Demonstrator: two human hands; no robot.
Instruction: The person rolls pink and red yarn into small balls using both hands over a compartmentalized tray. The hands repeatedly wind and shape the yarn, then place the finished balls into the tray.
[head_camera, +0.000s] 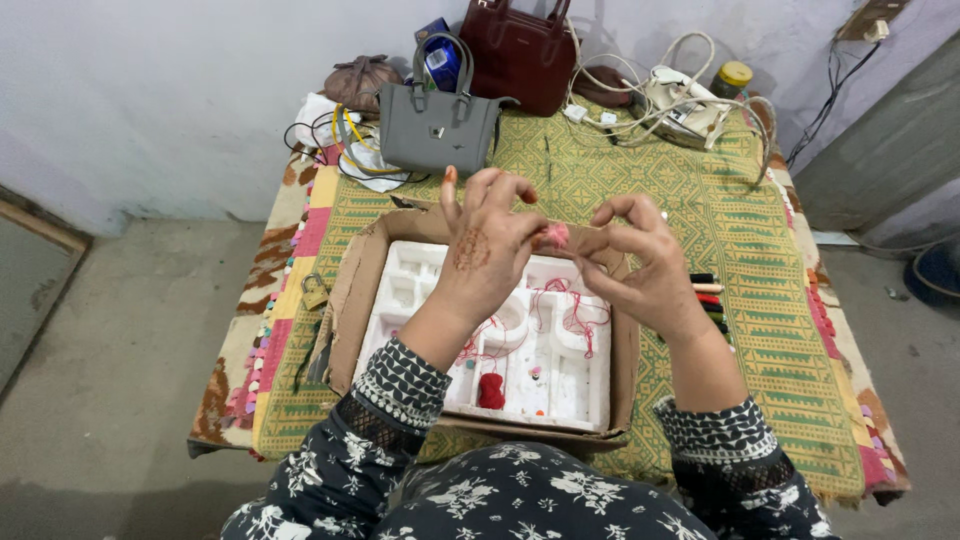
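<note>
One pink bead (556, 235) is pinched between the fingers of two hands, left hand (487, 250) and right hand (640, 262), above one white tray (575, 385); two handbags (437, 125) are seen behind.

Grey handbag (437, 120), maroon handbag (520, 55), green-yellow patterned cloth (700, 200), white tray (560, 380), red thread (570, 305).

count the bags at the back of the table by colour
grey leather handbag: 1
maroon leather handbag: 1
brown soft pouch bag: 1
total: 3
</note>
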